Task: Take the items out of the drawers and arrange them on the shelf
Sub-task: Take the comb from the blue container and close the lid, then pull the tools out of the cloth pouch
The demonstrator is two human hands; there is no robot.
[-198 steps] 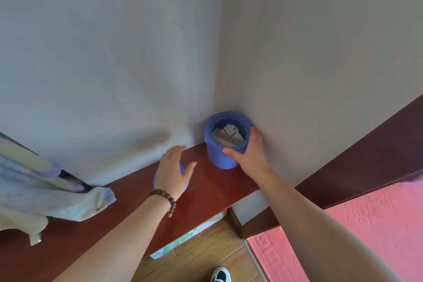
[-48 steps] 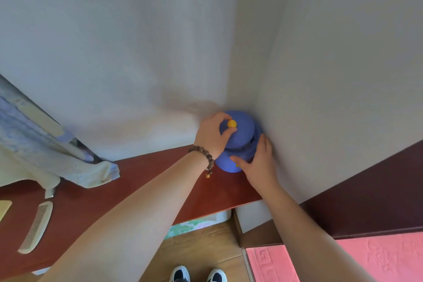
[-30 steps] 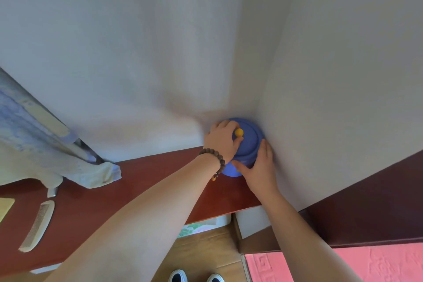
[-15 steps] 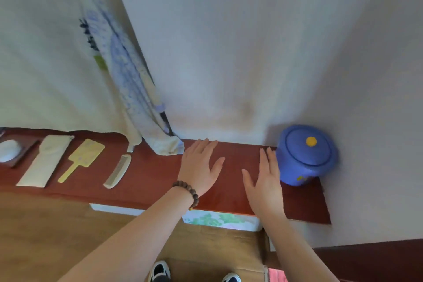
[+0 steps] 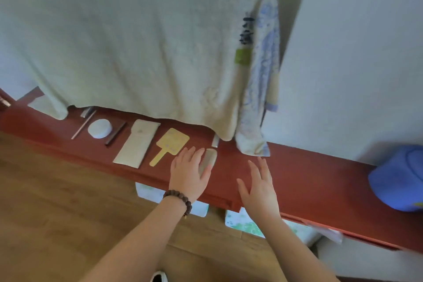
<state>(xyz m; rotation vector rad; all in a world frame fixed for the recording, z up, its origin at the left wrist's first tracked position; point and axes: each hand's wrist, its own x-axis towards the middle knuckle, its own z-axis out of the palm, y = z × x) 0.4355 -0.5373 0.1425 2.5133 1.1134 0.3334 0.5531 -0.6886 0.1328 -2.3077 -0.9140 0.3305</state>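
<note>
Both hands are spread flat, fingers straight and slightly fanned, holding nothing. The left hand (image 5: 190, 173), with a brown bead bracelet (image 5: 179, 201) on its wrist, is over the near part of the red-brown shelf (image 5: 304, 174), and its fingers (image 5: 198, 155) cover part of a pale comb (image 5: 208, 160) lying there; whether they press on the comb or just hang above it I cannot tell. The right hand (image 5: 259, 188) is a little to the right, palm down over bare shelf near the front edge, touching none of the items.

Left of the comb lies a yellow hand mirror (image 5: 169, 144), handle pointing toward the front edge. Beside that is a long cream pouch (image 5: 137, 143), then a dark stick (image 5: 115, 133), a round white case (image 5: 100, 128) and a thin pinkish stick (image 5: 82, 125), all laid in a row along the shelf, apart from each other.

At the far right end of the shelf, well away from both hands, sits a blue lidded pot (image 5: 399, 184), cut off by the picture edge, against the white wall (image 5: 354, 52).

A large cream towel (image 5: 128, 41) hangs behind the shelf, its lower edge reaching the shelf surface. Next to it hangs a blue-and-white patterned cloth (image 5: 258, 107) whose end rests on the shelf just beyond the right hand's fingertips.

Under the shelf I see white boxes with green print (image 5: 242, 224) on a wooden floor (image 5: 68, 213).
</note>
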